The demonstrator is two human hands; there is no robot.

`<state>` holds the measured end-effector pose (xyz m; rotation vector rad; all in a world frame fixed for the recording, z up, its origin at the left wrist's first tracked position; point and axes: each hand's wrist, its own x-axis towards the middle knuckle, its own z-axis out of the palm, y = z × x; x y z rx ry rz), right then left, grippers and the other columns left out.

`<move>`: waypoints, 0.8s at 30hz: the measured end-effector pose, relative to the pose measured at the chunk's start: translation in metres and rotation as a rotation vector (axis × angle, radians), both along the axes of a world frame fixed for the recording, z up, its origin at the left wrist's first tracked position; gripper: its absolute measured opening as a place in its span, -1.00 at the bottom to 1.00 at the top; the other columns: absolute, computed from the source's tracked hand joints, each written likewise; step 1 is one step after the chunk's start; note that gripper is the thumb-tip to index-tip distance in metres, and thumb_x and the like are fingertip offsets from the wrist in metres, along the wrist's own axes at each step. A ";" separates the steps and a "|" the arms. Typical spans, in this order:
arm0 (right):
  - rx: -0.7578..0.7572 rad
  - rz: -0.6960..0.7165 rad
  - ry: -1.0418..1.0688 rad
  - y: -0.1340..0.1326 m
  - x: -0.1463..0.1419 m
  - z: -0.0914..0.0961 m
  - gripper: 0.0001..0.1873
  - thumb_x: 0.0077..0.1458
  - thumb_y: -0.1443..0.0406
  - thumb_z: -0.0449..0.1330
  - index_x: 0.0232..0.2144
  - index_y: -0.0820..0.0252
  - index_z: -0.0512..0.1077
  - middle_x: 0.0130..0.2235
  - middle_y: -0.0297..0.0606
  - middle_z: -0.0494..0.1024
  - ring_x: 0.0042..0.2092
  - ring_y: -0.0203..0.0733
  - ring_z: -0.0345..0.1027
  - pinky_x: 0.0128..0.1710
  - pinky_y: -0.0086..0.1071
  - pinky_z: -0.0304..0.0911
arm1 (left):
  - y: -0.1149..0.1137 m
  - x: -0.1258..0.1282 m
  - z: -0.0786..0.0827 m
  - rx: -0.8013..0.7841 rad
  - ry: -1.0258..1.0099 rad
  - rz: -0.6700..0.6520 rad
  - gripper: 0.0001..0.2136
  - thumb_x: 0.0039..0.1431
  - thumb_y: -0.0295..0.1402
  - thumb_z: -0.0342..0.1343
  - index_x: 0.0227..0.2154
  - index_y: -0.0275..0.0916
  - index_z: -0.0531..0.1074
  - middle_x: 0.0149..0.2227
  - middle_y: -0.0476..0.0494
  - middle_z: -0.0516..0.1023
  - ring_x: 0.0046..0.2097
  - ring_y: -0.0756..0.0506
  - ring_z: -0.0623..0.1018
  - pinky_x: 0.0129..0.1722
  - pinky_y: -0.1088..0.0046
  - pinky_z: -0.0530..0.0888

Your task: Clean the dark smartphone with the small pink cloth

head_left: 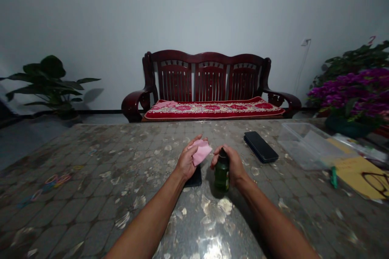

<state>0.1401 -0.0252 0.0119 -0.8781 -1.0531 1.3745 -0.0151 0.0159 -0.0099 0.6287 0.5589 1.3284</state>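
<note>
My left hand [187, 158] is closed round a folded pink cloth [201, 152], its thumb pressing on top. Under that hand lies a flat dark object [194, 179], partly covered, perhaps a phone. To the right, my right hand [233, 164] grips a small green bottle [221, 178] with a black top, held upright. Its fingers wrap round the bottle's neck from the right side. A short gap separates the cloth from the bottle.
A black phone-like case [260, 146] lies beyond my right hand. Farther right are a clear plastic box [299, 149], a yellow envelope [358, 174], glasses [377, 182] and a green marker-like item [333, 177]. Colourful bands [62, 180] lie left. A wooden bench [209, 77] stands behind the table [100, 210].
</note>
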 end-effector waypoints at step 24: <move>0.132 0.001 -0.260 -0.003 -0.002 -0.008 -0.80 0.09 0.13 0.12 -0.42 0.10 0.26 -0.59 -0.39 0.50 -0.55 -0.26 0.31 -0.50 -0.42 0.19 | -0.009 0.017 0.001 0.008 0.002 -0.044 -0.59 -0.02 -0.34 0.38 -0.07 -0.32 0.52 -0.10 -0.27 0.66 -0.16 -0.13 0.65 -0.19 0.45 0.56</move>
